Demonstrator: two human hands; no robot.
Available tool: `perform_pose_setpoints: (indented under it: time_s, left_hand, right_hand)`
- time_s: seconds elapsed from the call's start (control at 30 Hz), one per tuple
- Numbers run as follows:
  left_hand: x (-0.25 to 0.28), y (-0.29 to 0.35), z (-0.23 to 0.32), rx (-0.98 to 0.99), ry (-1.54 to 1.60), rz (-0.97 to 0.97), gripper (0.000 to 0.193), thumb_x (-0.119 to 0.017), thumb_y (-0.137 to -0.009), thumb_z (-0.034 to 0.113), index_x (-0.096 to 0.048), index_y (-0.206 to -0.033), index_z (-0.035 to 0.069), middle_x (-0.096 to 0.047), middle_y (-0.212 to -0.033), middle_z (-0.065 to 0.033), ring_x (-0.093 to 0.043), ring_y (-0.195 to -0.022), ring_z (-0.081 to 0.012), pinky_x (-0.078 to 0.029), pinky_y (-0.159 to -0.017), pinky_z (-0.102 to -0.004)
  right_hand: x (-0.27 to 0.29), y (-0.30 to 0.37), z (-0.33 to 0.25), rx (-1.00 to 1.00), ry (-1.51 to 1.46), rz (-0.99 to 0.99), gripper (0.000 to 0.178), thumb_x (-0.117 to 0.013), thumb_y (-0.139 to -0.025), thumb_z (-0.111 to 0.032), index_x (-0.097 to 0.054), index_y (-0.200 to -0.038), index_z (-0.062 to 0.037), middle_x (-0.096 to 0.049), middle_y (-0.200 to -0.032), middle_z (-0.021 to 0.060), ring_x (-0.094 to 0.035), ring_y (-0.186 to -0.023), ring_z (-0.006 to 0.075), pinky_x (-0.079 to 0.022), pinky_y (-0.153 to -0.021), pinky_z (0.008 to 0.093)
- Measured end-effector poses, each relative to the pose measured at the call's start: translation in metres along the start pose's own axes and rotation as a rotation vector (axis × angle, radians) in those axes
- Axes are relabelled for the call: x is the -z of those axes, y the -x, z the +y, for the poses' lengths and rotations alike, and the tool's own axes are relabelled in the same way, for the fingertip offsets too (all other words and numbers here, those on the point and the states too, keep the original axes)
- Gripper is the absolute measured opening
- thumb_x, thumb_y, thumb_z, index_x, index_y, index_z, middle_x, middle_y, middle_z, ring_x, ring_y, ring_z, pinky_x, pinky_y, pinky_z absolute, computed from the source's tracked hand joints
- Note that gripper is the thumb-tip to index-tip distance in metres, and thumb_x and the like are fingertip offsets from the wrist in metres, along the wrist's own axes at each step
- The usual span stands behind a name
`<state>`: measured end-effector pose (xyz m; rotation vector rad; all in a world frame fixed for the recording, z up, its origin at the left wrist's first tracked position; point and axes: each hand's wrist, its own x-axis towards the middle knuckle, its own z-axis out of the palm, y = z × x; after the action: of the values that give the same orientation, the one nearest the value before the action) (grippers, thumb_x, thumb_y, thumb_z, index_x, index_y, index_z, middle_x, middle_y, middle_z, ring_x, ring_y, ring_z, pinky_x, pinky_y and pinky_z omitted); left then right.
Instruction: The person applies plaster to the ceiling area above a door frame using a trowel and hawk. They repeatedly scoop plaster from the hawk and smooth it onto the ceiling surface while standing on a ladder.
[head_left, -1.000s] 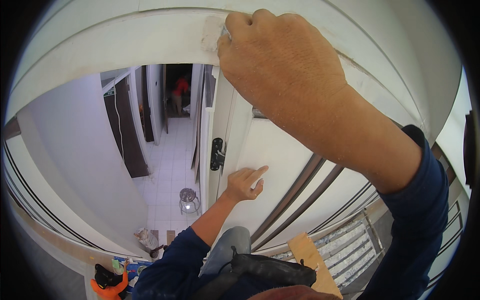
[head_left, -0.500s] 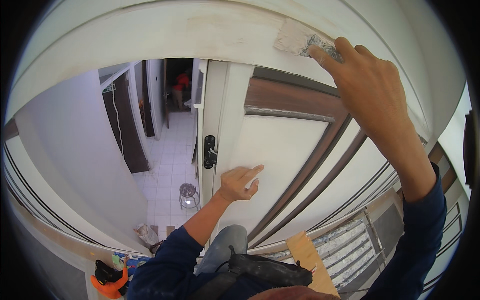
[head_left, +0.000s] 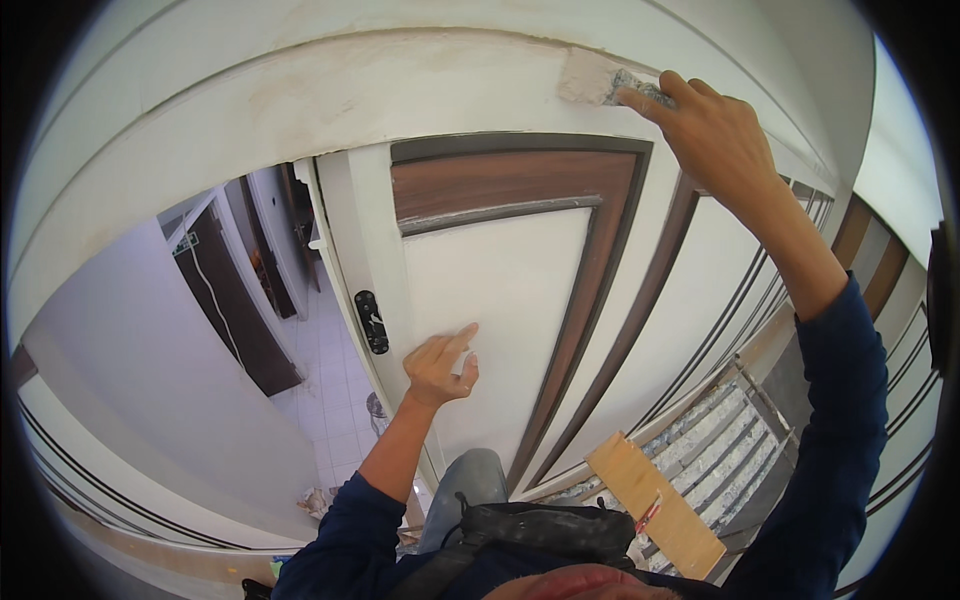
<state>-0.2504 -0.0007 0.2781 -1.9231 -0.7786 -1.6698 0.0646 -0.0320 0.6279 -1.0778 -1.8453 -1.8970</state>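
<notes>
High on the right, my right hand (head_left: 722, 130) grips a putty knife (head_left: 637, 88) crusted with grey-white filler, held against the white beam (head_left: 350, 95) above the door. At the knife's front lies a pale pinkish layer of putty (head_left: 587, 76); I cannot tell how much is on the blade and how much on the beam. My left hand (head_left: 437, 368) is at the white door panel (head_left: 500, 275), its index finger stretched out and thumb apart, with nothing in it. A black lock plate (head_left: 371, 322) sits on the door's edge to its left.
A wooden board (head_left: 655, 505) lies across a paint-spattered slatted platform (head_left: 725, 455) below right. Left of the door is an opening onto a tiled hallway floor (head_left: 325, 410). A black bag (head_left: 545, 535) hangs at my waist.
My view has turned, so the door has shifted left and the hallway shows less. The putty knife stays at the beam in my right hand; my left hand remains at the panel.
</notes>
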Motion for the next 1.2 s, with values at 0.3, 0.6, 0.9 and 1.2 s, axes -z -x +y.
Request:
perform_pose_setpoints:
  time_s: [0.3,0.6,0.9,1.2]
  left_hand:
    - [0.0,-0.001,0.001,-0.011,0.001,0.013,0.044,-0.068,-0.072,0.011,-0.077,-0.115,0.008,-0.067,-0.071,-0.0021,-0.066,-0.061,-0.0189,-0.053,-0.056,-0.0289]
    - [-0.002,-0.001,0.0,-0.033,-0.002,-0.002,0.042,-0.067,-0.073,0.011,-0.076,-0.115,0.006,-0.066,-0.071,-0.0019,-0.064,-0.06,-0.0197,-0.052,-0.056,-0.0302]
    - [-0.001,0.002,-0.003,-0.067,0.015,0.01,0.04,-0.063,-0.08,0.012,-0.073,-0.116,0.002,-0.065,-0.068,-0.0023,-0.061,-0.058,-0.0193,-0.051,-0.055,-0.0305]
    - [-0.003,0.003,-0.008,-0.08,0.042,0.004,0.04,-0.063,-0.079,0.012,-0.073,-0.117,0.002,-0.067,-0.07,-0.0032,-0.063,-0.058,-0.0195,-0.053,-0.055,-0.0305]
  right_hand:
    - [-0.037,0.042,-0.034,-0.682,-0.826,0.078,0.038,-0.058,-0.103,-0.023,-0.062,-0.141,-0.0259,-0.064,-0.097,0.0115,-0.065,-0.089,0.0321,-0.052,-0.08,0.0441]
    - [-0.045,-0.015,-0.141,-0.989,-0.907,0.148,0.045,-0.055,-0.103,-0.02,-0.054,-0.147,-0.0173,-0.06,-0.106,0.0173,-0.067,-0.091,0.0395,-0.056,-0.084,0.0485]
    - [-0.005,-0.033,-0.003,-0.371,-0.614,-0.209,0.037,-0.054,-0.095,-0.015,-0.071,-0.127,-0.0069,-0.073,-0.102,0.0269,-0.071,-0.095,0.0402,-0.056,-0.087,0.048]
    - [0.076,-0.081,0.049,-0.265,-0.683,-0.778,0.044,-0.053,-0.091,-0.013,-0.068,-0.13,0.0007,-0.07,-0.124,0.026,-0.068,-0.109,0.0378,-0.052,-0.096,0.0459]
